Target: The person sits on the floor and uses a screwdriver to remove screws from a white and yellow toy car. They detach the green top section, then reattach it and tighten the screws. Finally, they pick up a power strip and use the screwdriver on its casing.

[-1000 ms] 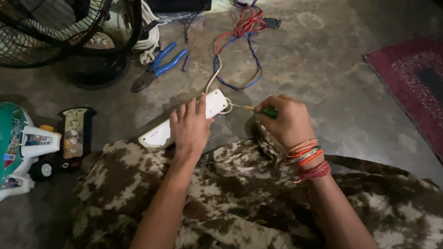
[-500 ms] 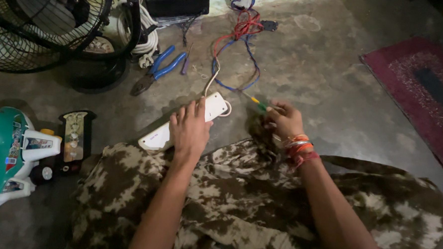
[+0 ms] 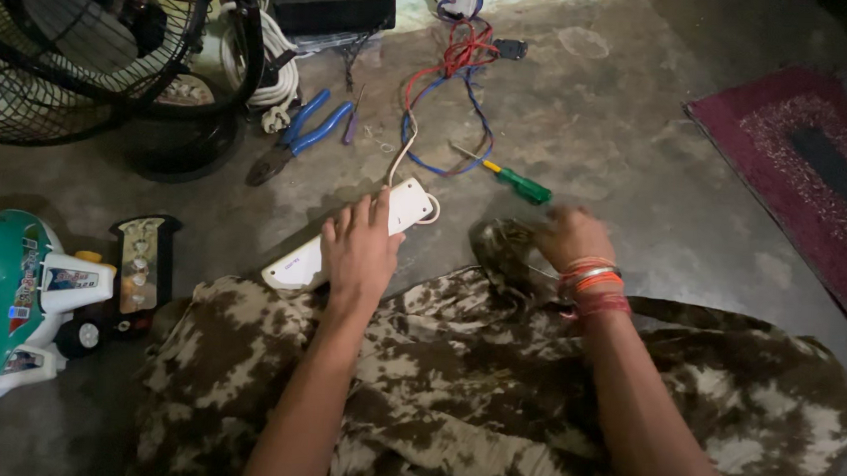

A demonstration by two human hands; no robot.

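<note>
Pressing down on a long white plastic power strip, the person's left hand is lying flat across its middle, fingers stretched out and spread, not curled around it. That strip is lying slantwise on the grey concrete floor, just in front of the person's lap, which is draped in brown-and-cream mottled cloth. Its pale cord is looping away from the far end toward a tangle of red and blue wires.

Off to the side, the right hand, wearing orange and red bangles at the wrist, is hovering near the edge of the cloth. It is blurred, so I cannot tell whether its fingers are closed or loose. Just beyond it, a green-handled screwdriver with a yellow collar is lying on the floor, not touched by either hand.

Farther back, blue-handled pliers are resting beside the black wire-caged floor fan. At the person's left, a green-and-white toy vehicle is sitting next to a dark rectangular switch board. A dark red woven rug is covering the floor at the right.
</note>
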